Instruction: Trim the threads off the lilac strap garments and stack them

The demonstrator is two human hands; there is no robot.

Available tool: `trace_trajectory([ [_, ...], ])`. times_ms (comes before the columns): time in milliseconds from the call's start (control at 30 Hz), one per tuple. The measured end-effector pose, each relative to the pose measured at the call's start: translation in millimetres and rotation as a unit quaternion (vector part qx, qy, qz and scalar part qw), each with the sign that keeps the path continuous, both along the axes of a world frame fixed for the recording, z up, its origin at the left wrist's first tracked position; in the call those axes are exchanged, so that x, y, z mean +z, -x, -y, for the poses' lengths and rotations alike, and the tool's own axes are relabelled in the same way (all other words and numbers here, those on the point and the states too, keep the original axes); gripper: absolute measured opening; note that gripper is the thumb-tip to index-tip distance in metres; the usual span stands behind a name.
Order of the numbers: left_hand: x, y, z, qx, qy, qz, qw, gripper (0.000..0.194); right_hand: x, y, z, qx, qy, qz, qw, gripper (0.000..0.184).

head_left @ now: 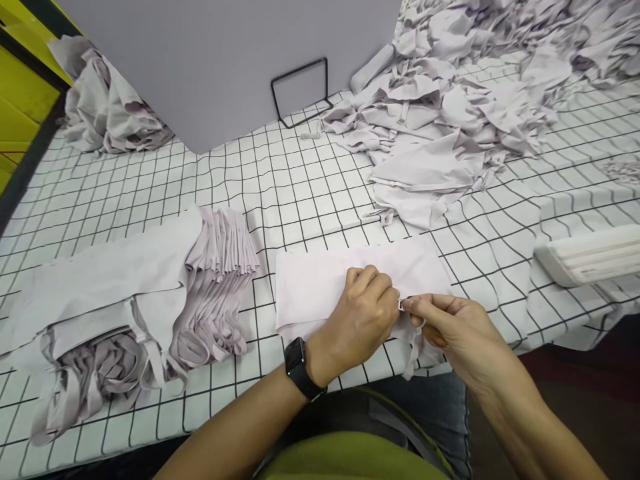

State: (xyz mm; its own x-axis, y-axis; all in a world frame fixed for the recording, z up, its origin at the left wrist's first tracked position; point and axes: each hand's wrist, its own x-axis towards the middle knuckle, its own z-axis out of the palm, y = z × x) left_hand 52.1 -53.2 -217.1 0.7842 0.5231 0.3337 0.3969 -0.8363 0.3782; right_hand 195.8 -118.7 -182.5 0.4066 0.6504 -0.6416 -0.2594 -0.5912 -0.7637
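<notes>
A pale pinkish-grey fabric piece (pixel 310 283) lies flat on the table edge before me, with thin straps hanging toward me. Over it, my left hand (pixel 367 300), with a black watch on the wrist, is closed in a fist on a strap of the piece. Fingertips of my right hand (pixel 445 320) pinch the same thin strap (pixel 401 305) close beside the left fist. A brown rounded object (pixel 434 335), mostly hidden, sits in my right palm; its kind does not show. A loose strap end (pixel 417 347) dangles below the right fingers.
On the left rests a neat stack of similar fabric pieces (pixel 115 260) with dangling straps. A large loose heap (pixel 440 133) covers the back right, and another pile (pixel 105 100) is back left. A grey panel (pixel 215 67), black wire stand (pixel 300 93) and white tray (pixel 590 257) share the checked tablecloth (pixel 310 193).
</notes>
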Motion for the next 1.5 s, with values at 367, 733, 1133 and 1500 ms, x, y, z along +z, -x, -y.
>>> trace_trajectory([
  [367, 2.4, 1.2, 1.1, -0.017, -0.041, -0.031, 0.999, 0.025, -2.4, -1.6, 0.1, -0.004, 0.013, -0.007, 1.0, 0.033],
  [733, 2.1, 1.3, 3.4, -0.026, -0.036, -0.018, 0.999, 0.025, -4.9, 1.9, 2.0, -0.092, -0.011, 0.006, 0.996, 0.034],
  [1133, 21.1, 16.4, -4.2, -0.043, 0.057, -0.067, 0.995, 0.016, 5.0, 5.8, 82.5, 0.112, 0.009, 0.343, 0.933, 0.04],
  [1500, 24.8, 110.1, 23.7, 0.093, 0.208, 0.117, 0.967, 0.013, -69.6, 69.8, 81.6, 0.376, -0.139, 0.113, 0.909, 0.04],
])
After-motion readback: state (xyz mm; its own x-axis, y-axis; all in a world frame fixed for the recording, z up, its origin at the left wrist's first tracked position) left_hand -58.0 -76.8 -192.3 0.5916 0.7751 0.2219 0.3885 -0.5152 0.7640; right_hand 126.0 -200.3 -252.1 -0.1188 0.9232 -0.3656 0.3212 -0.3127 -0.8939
